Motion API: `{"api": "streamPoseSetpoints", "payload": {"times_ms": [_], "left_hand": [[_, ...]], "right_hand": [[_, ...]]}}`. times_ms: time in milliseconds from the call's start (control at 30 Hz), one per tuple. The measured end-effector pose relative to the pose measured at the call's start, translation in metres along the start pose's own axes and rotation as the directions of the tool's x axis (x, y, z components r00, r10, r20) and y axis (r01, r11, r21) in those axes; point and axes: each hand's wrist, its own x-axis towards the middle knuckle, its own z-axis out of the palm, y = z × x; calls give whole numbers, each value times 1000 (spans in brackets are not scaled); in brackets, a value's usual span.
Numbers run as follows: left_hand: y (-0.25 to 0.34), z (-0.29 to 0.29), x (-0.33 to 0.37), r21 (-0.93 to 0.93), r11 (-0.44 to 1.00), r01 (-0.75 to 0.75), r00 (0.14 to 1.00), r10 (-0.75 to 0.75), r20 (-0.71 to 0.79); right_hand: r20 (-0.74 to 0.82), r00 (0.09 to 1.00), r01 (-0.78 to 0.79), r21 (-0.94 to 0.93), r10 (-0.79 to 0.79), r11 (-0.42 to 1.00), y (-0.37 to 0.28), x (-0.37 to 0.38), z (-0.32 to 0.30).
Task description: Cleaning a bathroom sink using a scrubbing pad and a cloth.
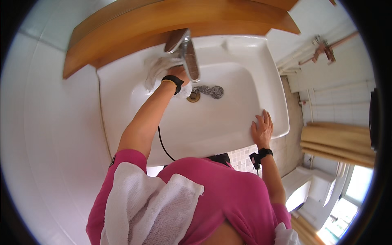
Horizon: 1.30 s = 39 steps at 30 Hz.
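My left hand [179, 74] is at the back of the white sink [212, 122], partly behind the chrome faucet [190, 61]. It grips a thin white cloth [158, 68] that bunches out on both sides of the wrist; the fingertips are hidden. My right hand [262, 130] lies with fingers spread on the sink's right front side and holds nothing. Beside the brass-coloured drain [193, 96] in the basin lies a grey mesh-like clump [211, 91].
A wooden shelf or cabinet [171, 18] overhangs the sink's back edge. White towels [143, 204] hang over my shoulders. A black cable [162, 143] crosses the sink front near my left arm. Pipes with a valve [324, 50] and a tan curtain [337, 143] are at right.
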Motion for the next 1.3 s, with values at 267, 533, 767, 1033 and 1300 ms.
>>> {"api": "streamPoseSetpoints", "payload": {"times_ms": [267,533,767,1033,1300], "left_hand": [[-9,5,16,-130,987,-90,994,82,-65],[-1,-41,-24,81,994,72,982,-85,168],[1,-31,-7,-24,960,-279,960,279,-29],[18,-13,24,57,995,-87,996,88,-24],[19,-5,-22,27,950,-311,947,308,90]], "right_hand": [[-51,998,-26,54,28,998,3,3,-6],[-11,996,-87,88,88,992,7,3,-9],[21,993,-119,91,117,989,5,2,-10],[34,993,-114,101,111,988,4,4,-9],[4,994,-106,84,106,991,8,5,-8]]}}
